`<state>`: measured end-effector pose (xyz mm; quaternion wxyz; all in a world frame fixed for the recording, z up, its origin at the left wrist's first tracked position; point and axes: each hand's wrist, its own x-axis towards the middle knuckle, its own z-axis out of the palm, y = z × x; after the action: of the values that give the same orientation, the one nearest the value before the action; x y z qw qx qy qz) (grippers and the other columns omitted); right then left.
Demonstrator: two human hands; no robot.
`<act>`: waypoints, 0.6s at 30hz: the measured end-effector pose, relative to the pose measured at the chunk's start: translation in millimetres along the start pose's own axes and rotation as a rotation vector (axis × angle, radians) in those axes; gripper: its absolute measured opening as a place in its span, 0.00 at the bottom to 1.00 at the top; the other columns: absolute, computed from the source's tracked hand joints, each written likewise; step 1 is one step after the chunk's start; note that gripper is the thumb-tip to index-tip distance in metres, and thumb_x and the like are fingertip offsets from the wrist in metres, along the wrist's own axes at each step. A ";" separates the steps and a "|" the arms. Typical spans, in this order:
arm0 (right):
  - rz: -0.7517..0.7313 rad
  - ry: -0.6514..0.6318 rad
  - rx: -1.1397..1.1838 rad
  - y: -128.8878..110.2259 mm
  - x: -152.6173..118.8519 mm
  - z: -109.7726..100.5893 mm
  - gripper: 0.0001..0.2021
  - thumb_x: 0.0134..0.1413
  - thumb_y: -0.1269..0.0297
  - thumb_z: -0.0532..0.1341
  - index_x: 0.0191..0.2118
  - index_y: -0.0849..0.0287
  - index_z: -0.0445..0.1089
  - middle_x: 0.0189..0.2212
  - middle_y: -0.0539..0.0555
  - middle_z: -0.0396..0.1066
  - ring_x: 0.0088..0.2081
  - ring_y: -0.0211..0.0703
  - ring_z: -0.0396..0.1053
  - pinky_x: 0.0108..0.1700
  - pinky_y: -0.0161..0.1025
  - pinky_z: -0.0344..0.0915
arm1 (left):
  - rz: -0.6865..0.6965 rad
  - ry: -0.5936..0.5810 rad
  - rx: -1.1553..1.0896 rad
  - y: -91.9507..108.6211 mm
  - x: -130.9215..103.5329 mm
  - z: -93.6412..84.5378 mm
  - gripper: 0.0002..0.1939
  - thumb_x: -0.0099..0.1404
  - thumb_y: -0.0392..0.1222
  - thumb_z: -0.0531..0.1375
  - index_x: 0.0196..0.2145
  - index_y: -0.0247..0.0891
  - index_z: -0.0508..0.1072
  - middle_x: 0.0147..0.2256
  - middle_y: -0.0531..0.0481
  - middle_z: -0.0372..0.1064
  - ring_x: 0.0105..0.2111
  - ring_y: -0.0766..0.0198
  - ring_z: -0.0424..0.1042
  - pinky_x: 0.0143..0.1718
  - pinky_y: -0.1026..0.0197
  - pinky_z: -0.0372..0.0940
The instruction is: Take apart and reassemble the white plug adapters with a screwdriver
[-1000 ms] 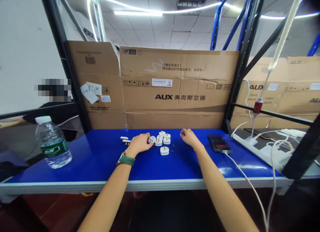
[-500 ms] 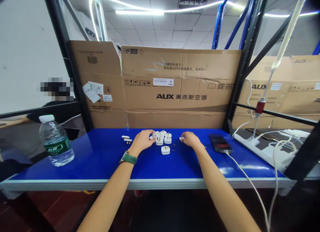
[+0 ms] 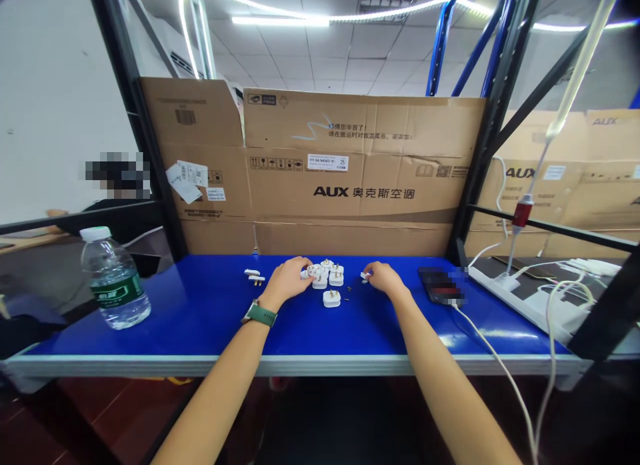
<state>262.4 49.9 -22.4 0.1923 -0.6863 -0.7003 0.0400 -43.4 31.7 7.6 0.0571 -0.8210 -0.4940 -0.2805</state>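
My left hand (image 3: 287, 281), with a green-strapped watch on its wrist, is closed on a white plug (image 3: 315, 270) held just over several other white plugs. Behind and right of it, plugs (image 3: 337, 275) stand with their metal pins up, and one single plug (image 3: 331, 299) sits nearer the front edge. Further right, my right hand (image 3: 384, 279) pinches a small white piece (image 3: 365, 277) close to the table; its exact kind is too small to make out. Between the hands lie tiny brass-coloured pieces (image 3: 349, 289). Left of my left hand rest two white plug parts (image 3: 256, 278).
A water bottle (image 3: 114, 281) stands on the left of the blue table (image 3: 200, 325). At the right lies a dark phone (image 3: 440, 286) with a white cable, beside a power strip (image 3: 530, 303). A cardboard panel (image 3: 350, 228) closes off the back. Another person sits beyond the left side.
The plug in my left hand has tipped to lie flatter. The small white piece in my right hand has turned slightly. Both hands stay in nearly the same place.
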 end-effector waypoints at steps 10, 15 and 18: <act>0.006 -0.015 -0.028 -4.5 -3.0 0.7 0.19 0.49 0.62 0.71 0.49 0.53 0.75 0.49 0.58 0.75 0.51 0.51 0.72 0.47 0.38 0.64 | -0.149 -0.097 0.108 -20.1 -1.8 -7.3 0.11 0.58 0.48 0.66 0.40 0.45 0.79 0.43 0.48 0.78 0.45 0.52 0.76 0.41 0.59 0.65; 0.016 -0.012 -0.042 -9.7 -4.5 -0.2 0.16 0.50 0.67 0.68 0.47 0.52 0.75 0.48 0.57 0.75 0.50 0.51 0.72 0.46 0.38 0.65 | -0.092 -0.148 -0.028 -22.1 -0.4 -14.0 0.13 0.58 0.47 0.66 0.41 0.47 0.79 0.43 0.51 0.79 0.40 0.56 0.76 0.39 0.61 0.65; 0.014 -0.005 -0.034 -13.3 -6.0 -1.6 0.14 0.52 0.69 0.65 0.46 0.52 0.75 0.46 0.58 0.76 0.49 0.51 0.73 0.45 0.39 0.65 | -0.010 -0.176 -0.157 -21.3 1.0 -14.8 0.15 0.59 0.49 0.65 0.44 0.46 0.79 0.42 0.52 0.79 0.35 0.60 0.75 0.38 0.62 0.65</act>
<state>250.3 43.0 -17.9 0.1786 -0.6942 -0.6965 0.0314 -66.9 37.8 16.6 -0.0525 -0.8419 -0.4778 -0.2453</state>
